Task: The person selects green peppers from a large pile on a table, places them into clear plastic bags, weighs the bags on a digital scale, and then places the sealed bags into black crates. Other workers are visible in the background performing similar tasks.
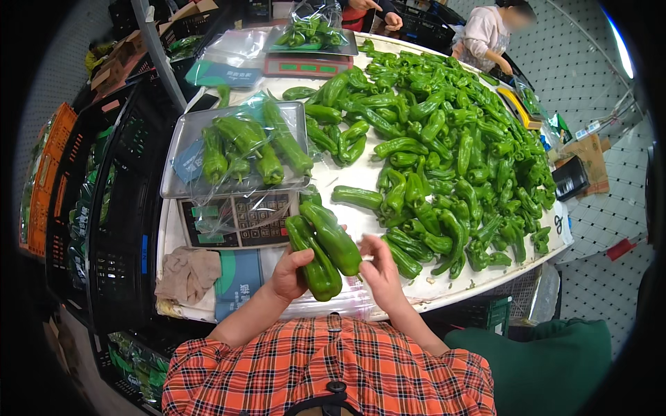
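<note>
My left hand (291,271) holds two large green peppers (322,249) side by side, just in front of the near digital scale (237,221). Close to their right side is my right hand (382,273), its fingers bent and apart, with nothing seen in it. On the scale's metal tray (174,156) lies a clear plastic bag (250,140) with several green peppers in it. A large heap of green peppers (458,151) spreads over the white table (359,179) to the right. One more pepper (310,195) lies at the tray's right corner, partly hidden behind the held ones.
A crumpled cloth (188,274) and printed bags (239,283) lie at the near left. A second scale (307,65) with a bag of peppers stands at the far side. Black crates (114,208) and a metal post (158,52) are on the left. Co-workers (481,36) stand beyond the table.
</note>
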`<control>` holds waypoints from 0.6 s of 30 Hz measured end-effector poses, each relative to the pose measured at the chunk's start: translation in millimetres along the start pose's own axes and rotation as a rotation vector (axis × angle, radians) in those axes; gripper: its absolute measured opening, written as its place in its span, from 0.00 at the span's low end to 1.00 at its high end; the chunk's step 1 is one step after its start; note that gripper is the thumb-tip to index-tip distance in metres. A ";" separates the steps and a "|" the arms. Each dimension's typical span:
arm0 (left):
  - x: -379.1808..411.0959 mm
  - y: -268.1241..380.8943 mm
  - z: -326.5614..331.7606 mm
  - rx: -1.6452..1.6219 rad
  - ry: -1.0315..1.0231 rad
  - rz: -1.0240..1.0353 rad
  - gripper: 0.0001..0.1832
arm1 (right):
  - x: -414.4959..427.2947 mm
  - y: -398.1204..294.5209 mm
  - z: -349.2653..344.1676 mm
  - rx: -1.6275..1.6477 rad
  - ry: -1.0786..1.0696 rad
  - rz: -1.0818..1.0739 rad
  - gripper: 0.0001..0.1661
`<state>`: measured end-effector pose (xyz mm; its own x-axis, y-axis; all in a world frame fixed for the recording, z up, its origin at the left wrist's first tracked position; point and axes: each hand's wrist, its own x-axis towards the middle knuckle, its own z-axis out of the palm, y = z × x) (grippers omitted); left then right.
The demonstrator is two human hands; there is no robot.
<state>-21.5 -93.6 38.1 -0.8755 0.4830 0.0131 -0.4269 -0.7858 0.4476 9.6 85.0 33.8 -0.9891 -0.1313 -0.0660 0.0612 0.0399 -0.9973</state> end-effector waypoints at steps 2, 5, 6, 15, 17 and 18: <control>-2.9 -2.2 1.9 0.013 0.065 0.032 0.32 | -0.6 -22.8 6.5 -0.188 -0.061 -0.189 0.46; -3.5 -13.4 0.7 0.125 0.203 0.075 0.28 | 2.2 -30.1 20.4 -0.613 -0.161 -0.379 0.59; -3.2 -14.8 0.3 0.169 0.222 0.100 0.27 | 3.5 -27.3 22.1 -0.610 -0.177 -0.373 0.59; -12.7 -12.8 9.2 0.370 0.182 0.127 0.34 | 4.6 -12.9 27.7 -0.156 -0.284 -0.124 0.60; -10.7 -9.7 12.3 0.465 0.142 0.198 0.35 | 3.3 -12.3 24.5 0.267 -0.239 0.090 0.56; -8.1 -8.6 15.6 0.510 0.112 0.229 0.36 | 5.8 -14.4 21.0 0.655 -0.287 0.135 0.54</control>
<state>-7.2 -84.8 48.1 -0.9635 0.2562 0.0780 -0.0842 -0.5664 0.8198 5.8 62.8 47.1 -0.8990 -0.4251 -0.1055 0.3362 -0.5154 -0.7882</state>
